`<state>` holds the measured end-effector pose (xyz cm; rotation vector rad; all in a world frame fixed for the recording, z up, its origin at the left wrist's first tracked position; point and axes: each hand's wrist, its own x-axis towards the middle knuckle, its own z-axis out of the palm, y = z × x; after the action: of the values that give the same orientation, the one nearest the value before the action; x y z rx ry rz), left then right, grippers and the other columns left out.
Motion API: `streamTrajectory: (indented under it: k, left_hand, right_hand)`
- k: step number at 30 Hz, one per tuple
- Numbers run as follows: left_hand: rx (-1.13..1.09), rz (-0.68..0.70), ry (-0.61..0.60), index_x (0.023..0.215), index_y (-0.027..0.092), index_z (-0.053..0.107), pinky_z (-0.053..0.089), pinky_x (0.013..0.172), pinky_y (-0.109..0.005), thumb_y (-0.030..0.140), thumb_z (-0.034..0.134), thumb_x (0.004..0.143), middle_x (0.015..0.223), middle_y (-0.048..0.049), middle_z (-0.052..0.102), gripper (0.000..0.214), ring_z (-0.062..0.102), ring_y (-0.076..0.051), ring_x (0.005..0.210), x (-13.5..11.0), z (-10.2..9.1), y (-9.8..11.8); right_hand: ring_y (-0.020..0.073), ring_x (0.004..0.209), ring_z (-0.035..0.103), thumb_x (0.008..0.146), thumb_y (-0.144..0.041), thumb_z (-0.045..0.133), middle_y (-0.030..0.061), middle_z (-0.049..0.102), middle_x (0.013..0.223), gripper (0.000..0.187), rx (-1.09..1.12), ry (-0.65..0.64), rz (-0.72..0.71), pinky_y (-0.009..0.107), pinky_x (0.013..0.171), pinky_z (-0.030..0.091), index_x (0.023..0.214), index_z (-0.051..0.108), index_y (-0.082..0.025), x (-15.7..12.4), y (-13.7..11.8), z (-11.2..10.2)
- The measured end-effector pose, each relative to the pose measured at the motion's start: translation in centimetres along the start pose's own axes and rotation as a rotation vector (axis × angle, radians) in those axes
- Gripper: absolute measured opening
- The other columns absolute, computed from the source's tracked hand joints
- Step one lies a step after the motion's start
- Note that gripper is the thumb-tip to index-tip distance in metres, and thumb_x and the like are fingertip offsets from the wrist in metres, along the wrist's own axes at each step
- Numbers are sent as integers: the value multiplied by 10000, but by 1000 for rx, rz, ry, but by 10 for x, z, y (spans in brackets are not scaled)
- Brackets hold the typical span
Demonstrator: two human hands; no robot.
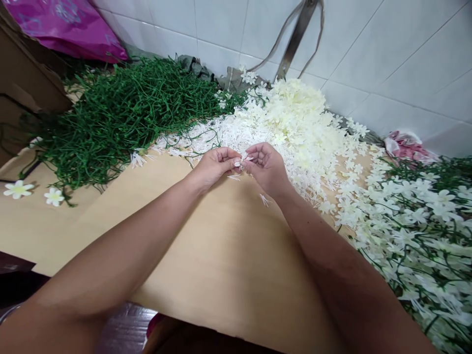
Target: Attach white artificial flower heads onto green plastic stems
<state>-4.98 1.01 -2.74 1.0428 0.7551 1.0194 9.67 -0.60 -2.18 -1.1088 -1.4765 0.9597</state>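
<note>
Over the cardboard, my left hand and my right hand meet with their fingertips almost touching. Both are closed in a pinch on a small white artificial flower piece, which looks like a stamen cluster; the fingers partly cover it. Just beyond them spreads a heap of thin white plastic stamens. Behind and to the right rises a pile of cream-white petal pieces. One loose stamen bit lies below my right hand.
Green plastic stems are heaped at the left. White flowers on green stems fill the right side. Two single flowers lie far left on the cardboard. A cardboard box and pink bag stand by the tiled wall.
</note>
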Motion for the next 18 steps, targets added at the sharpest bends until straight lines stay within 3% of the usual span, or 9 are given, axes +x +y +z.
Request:
streamTrajectory:
  k: [3, 7, 10, 15, 18]
  left_hand:
    - [144, 65, 41, 690, 142, 581, 445, 582, -224, 231, 744, 643, 593, 20, 592, 191, 558, -89, 550, -1, 1, 3]
    - [615, 403, 245, 698, 171, 612, 426, 649, -248, 174, 652, 699, 677, 5, 590, 41, 523, -118, 659, 0, -13, 18]
    - [909, 567, 350, 753, 188, 657, 422, 737, -285, 155, 613, 725, 818, -28, 615, 62, 528, -150, 765, 1, -32, 29]
    - [1282, 568, 252, 943, 190, 689, 412, 790, -349, 211, 560, 785, 941, -72, 607, 204, 536, -210, 887, 2, -44, 24]
    - [1507, 583, 156, 977, 201, 687, 388, 814, -384, 203, 521, 800, 1015, -89, 593, 242, 512, -240, 945, 6, -37, 13]
  right_hand:
    - [79, 554, 498, 646, -416, 741, -42, 516, 638, 352, 41, -45, 7, 235, 533, 425, 772, 500, -193, 0, 1, 0]
    - [58, 503, 439, 654, -424, 733, -60, 489, 565, 330, 29, -13, 15, 218, 491, 371, 705, 508, -189, -1, -3, -1]
    - [54, 488, 468, 617, -436, 759, -67, 513, 550, 358, 127, -127, 90, 214, 495, 405, 695, 514, -187, -3, -6, 0]
    - [69, 539, 566, 606, -381, 790, -44, 596, 593, 345, 252, -505, 264, 228, 566, 481, 710, 541, -167, -12, -3, 13]
    - [66, 564, 575, 585, -370, 808, -45, 605, 596, 353, 279, -534, 285, 231, 608, 494, 698, 548, -161, -15, 1, 19]
